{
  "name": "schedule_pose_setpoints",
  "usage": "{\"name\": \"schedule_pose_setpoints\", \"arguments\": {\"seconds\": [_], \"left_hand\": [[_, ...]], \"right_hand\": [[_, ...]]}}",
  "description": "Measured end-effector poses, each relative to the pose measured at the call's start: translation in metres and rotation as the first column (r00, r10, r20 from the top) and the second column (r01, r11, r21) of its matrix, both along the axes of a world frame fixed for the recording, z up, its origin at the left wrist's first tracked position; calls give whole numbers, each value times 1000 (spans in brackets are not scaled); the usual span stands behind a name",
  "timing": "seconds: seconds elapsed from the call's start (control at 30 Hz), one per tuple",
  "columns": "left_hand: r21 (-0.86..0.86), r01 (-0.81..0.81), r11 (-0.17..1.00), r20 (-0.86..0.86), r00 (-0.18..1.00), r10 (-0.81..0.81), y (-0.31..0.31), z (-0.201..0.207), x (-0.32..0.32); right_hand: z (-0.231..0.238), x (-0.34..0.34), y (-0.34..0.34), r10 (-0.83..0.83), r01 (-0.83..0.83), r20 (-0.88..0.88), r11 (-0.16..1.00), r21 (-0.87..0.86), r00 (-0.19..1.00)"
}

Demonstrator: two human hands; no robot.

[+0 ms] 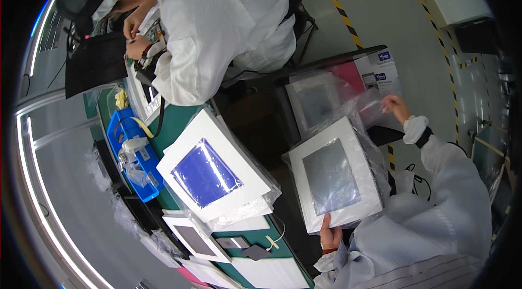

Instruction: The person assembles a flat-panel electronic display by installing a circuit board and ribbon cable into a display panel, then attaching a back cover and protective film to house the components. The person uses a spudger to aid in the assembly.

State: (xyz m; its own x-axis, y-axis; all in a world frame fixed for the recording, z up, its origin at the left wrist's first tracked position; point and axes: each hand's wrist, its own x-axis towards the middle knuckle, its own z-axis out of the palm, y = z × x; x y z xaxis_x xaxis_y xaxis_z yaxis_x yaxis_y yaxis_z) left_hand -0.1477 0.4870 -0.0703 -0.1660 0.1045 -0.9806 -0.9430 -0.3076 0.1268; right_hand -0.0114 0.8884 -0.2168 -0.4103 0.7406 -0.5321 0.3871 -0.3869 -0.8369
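Observation:
My left hand [329, 234] grips the lower edge of a white-framed panel with a grey screen [333, 177], held tilted over my lap. A clear plastic bag [365, 108] lies loosely around the panel's far end. My right hand [395, 106] pinches that bag's open end beyond the panel's top corner. Both of my sleeves are white, and the right one has a dark cuff.
A second white panel with a blue-filmed screen [209, 172] lies on the green bench [182, 120], with a smaller panel [193, 237] beside it. A blue tray [133, 153] holds small parts. A box of bagged panels [321, 96] stands behind. A co-worker in a white coat [217, 22] bends over the bench.

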Motion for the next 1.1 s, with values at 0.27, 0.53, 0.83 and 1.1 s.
{"name": "schedule_pose_setpoints", "arguments": {"seconds": [0.27, 0.53, 0.83, 1.1], "left_hand": [[-151, -57, 987, -60, 997, 49, -4, 42, 6], [-165, -276, 947, -115, 959, 260, -20, 49, 18], [-146, -374, 916, -157, 923, 352, -38, 39, 35], [-199, -458, 866, -230, 881, 413, -51, 44, 46]], "right_hand": [[203, -36, 44, -300, 283, 36, 927, 248, 953], [368, -214, -103, 559, -234, -604, 814, 532, 569], [286, -348, -315, 961, -293, -94, 172, 941, 260], [243, -342, -329, 994, -754, 20, 66, 654, 104]]}}
